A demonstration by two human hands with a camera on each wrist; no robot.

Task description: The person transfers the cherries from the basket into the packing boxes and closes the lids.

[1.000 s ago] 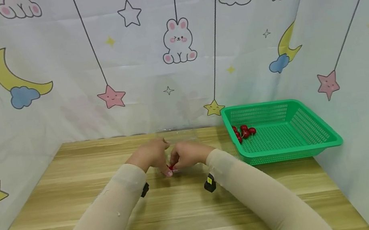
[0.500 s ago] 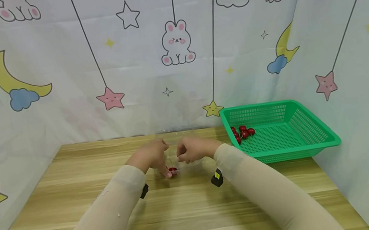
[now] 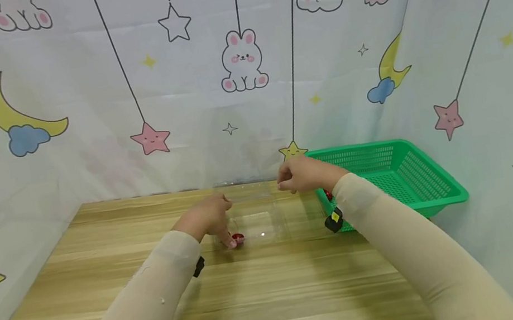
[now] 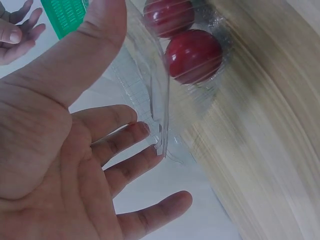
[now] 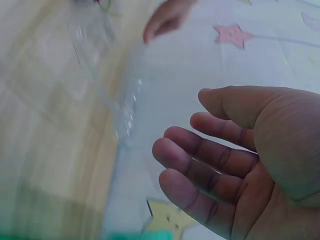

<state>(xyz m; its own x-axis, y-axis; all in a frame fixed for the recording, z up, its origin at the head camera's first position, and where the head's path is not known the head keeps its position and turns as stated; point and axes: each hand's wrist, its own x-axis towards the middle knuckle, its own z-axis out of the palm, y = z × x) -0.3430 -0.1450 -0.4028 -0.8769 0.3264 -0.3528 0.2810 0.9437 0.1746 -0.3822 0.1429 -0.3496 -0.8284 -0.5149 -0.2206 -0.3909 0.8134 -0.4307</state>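
A clear plastic box [image 3: 258, 225] with a raised clear lid stands near the back of the wooden table. Red cherries [image 3: 237, 239] lie in its front left corner; in the left wrist view two show through the plastic. My left hand [image 3: 207, 219] holds the box's left side, thumb toward the front, fingertips at the plastic edge in the left wrist view. To the right of the box, my right hand [image 3: 309, 172] hangs in the air by the green basket's left rim. Its fingers are loosely bent with nothing between them, as the right wrist view shows.
The green plastic basket [image 3: 442, 174] stands at the table's back right. Some red cherries [image 3: 328, 194] show at its left side, the others hidden behind my right hand and sleeve. A patterned cloth [image 3: 229, 147] hangs behind the table [image 3: 241, 310] and along the right.
My right hand has let go of a cherry inside the box and moved up and right to the basket. My left hand has stayed at the box.
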